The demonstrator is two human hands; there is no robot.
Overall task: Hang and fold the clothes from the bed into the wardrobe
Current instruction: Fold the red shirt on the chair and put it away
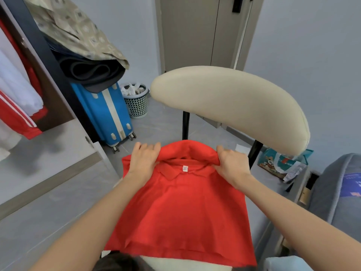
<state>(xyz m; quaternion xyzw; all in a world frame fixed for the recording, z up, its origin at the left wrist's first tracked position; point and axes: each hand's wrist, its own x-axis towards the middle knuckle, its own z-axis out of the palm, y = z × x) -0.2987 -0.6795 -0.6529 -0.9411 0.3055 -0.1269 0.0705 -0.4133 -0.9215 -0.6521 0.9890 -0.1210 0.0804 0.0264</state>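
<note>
A red polo shirt lies spread over the seat of a chair, collar and white label facing me. Its far end is folded up into a thick roll above the collar. My left hand grips the left end of that fold, fingers curled over the cloth. At the right end, my right hand pinches the fold with fingers wrapped round it. On the far left the open wardrobe shows hanging red and white garments.
The chair's cream padded backrest curves just beyond the shirt on black posts. A blue suitcase with rolled dark mats stands by the wardrobe, next to a perforated waste bin. A printed bag sits right, beside a grey bed edge.
</note>
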